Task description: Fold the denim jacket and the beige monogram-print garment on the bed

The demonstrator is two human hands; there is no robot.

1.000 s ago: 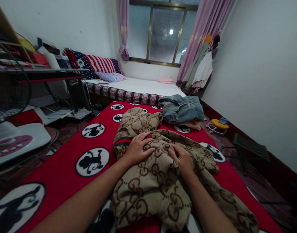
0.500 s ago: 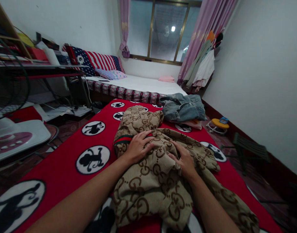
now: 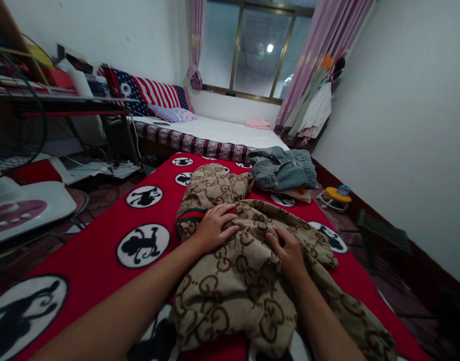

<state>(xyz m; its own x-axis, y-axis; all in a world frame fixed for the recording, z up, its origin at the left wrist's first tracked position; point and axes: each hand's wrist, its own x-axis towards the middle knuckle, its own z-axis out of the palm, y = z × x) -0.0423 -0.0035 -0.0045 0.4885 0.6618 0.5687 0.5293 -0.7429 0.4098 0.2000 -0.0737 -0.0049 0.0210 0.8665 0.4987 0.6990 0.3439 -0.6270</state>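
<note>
A tan jacket with brown interlocking letters lies rumpled on a red blanket printed with black figures in white circles. A green-and-red stripe crosses its left side, and one sleeve stretches toward the lower right. My left hand lies on the jacket beside that stripe, palm down with the fingers spread. On the fabric to the right rests my right hand, thumb and fingers apart; some of its fingertips are hidden. Beyond the jacket sits a folded denim garment, on top of a paler cloth.
A bed with a white sheet stands at the back under the window. Left are a cluttered desk and a white plastic seat. Right, on the floor, are a yellow round stool and a dark folding stool.
My right hand has shifted slightly right and loosened from a fold of the jacket, its fingers flatter. My left hand stays nearly in place. The view has moved slightly.
</note>
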